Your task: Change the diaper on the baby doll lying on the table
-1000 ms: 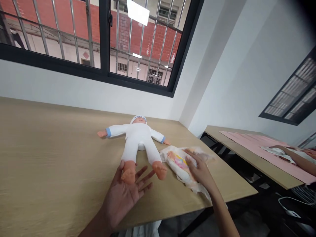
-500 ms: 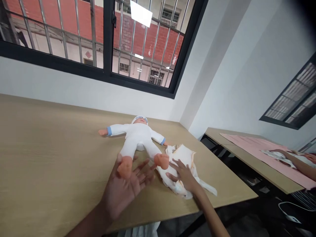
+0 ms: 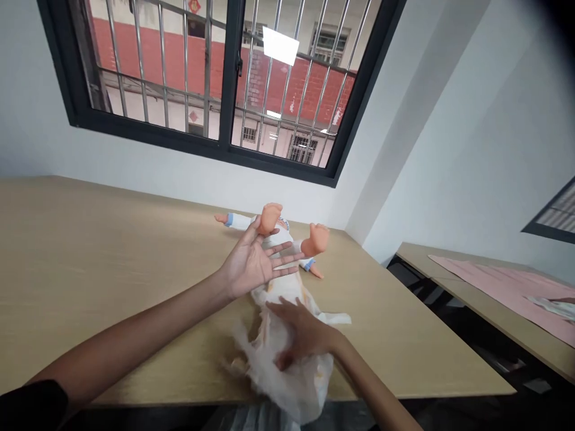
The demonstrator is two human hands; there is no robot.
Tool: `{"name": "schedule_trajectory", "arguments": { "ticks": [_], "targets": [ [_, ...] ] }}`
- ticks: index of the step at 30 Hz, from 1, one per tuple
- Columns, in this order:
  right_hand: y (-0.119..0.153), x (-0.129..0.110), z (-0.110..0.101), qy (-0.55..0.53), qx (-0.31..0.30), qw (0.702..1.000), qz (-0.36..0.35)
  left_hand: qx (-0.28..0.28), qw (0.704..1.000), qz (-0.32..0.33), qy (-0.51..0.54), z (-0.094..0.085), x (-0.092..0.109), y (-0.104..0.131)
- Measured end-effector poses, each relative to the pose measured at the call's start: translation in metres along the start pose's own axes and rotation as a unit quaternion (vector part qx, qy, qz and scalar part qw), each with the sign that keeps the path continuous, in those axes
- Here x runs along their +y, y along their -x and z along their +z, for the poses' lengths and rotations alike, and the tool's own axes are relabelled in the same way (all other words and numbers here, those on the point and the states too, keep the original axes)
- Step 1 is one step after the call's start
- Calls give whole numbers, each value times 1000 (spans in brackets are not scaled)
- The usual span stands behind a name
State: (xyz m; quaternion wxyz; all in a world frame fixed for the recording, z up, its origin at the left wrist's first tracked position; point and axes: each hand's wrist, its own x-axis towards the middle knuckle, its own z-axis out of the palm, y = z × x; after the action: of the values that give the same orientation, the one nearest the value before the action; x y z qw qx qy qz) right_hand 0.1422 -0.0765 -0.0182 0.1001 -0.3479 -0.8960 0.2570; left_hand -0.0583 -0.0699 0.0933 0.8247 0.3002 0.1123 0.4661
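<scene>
A baby doll in a white suit (image 3: 273, 240) with blue cuffs lies on its back, its legs raised toward me. My left hand (image 3: 251, 263), palm up, holds them: thumb and forefinger go round one ankle below the bare foot (image 3: 270, 218). Its other fingers stretch under the second foot (image 3: 317, 239). Below the legs is a white disposable diaper (image 3: 305, 383) with orange edging, partly blurred. Its far end reaches toward the doll's bottom; the near end hangs over the table edge. My right hand (image 3: 303, 329) rests on the diaper, fingers spread.
The wooden table (image 3: 135, 251) meets the wall under a barred window (image 3: 220, 90). To the right, across a gap, stands another table with a pink cloth (image 3: 489, 278). A person's hand and white fabric (image 3: 552, 306) show at the far right edge.
My left hand has lifted the doll's legs from the table. The diaper, with my right hand on it, has moved left to below the doll. The view has shifted left.
</scene>
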Motion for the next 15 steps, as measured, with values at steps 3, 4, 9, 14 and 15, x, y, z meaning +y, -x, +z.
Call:
{"name": "schedule_trajectory", "arguments": {
  "ticks": [3,4,9,14,15],
  "targets": [
    [-21,-15,8,-27,-13,998,-60,-19,999,-17,-41,3,7,-6],
    [-29,-17,9,-33,-18,997,-63,-24,998,-26,-57,3,9,-7],
    [-67,-17,11,-2,-24,999,-32,-20,987,-90,-131,0,17,-7],
    [-105,-14,22,61,45,994,-78,-60,981,-100,-153,-5,24,-7],
    [-111,-12,24,54,58,994,-72,-70,981,-98,-154,-6,24,-8]
  ]
}}
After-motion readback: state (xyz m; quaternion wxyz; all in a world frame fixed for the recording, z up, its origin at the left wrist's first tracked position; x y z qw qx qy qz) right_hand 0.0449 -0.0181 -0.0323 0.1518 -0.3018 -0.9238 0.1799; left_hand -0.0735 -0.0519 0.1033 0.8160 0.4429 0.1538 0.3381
